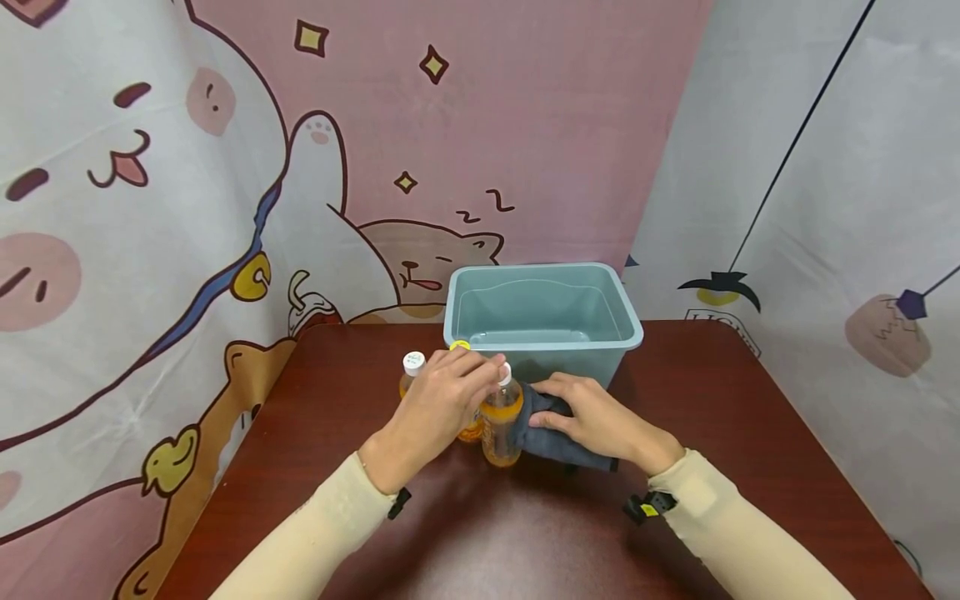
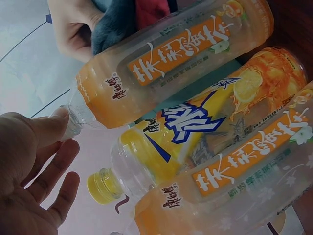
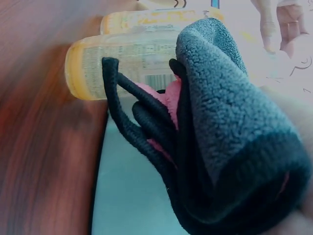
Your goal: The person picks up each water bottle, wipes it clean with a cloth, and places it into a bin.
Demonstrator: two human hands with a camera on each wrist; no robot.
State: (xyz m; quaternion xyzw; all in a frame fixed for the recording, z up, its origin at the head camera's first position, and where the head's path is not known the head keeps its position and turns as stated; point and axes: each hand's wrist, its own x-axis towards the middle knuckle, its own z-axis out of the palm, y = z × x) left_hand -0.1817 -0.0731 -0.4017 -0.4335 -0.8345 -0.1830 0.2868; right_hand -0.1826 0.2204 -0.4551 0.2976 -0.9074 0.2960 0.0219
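Observation:
Three drink bottles stand close together on the table. My left hand [image 1: 450, 387] pinches the white cap of the nearest bottle [image 1: 500, 433], thumb against its side, as the left wrist view shows. Behind that hand are a yellow-capped bottle [image 2: 195, 122] with a lemon on its label and another white-capped bottle [image 1: 413, 364]. With my right hand [image 1: 592, 414] I grip a folded grey fleecy cloth [image 1: 562, 437] just right of the nearest bottle. Black edging and a pink-red side of the cloth show in the right wrist view; it overlaps the bottle there.
A light blue-grey plastic bin [image 1: 555, 345] stands upright right behind the bottles and cloth, its inside bare. Dark red-brown wood makes up the tabletop [image 1: 315, 483]. Cartoon-printed curtains [image 1: 540, 125] hang along the table's back and sides.

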